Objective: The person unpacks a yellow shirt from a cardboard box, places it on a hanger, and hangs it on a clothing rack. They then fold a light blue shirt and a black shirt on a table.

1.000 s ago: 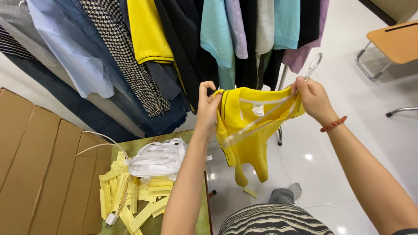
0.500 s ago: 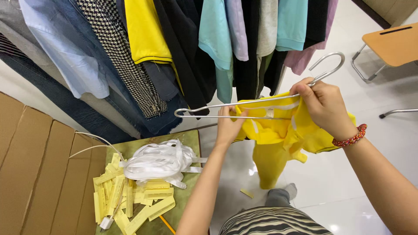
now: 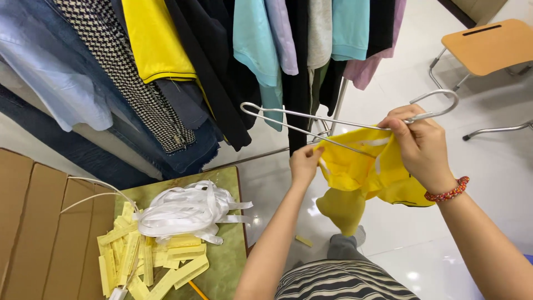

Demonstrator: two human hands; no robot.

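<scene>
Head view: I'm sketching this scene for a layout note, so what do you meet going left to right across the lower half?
Cardboard boxes → yellow paper strips → bundle of white ribbons → left hand → yellow garment → right hand, which holds the wire hanger → red bead bracelet.
</scene>
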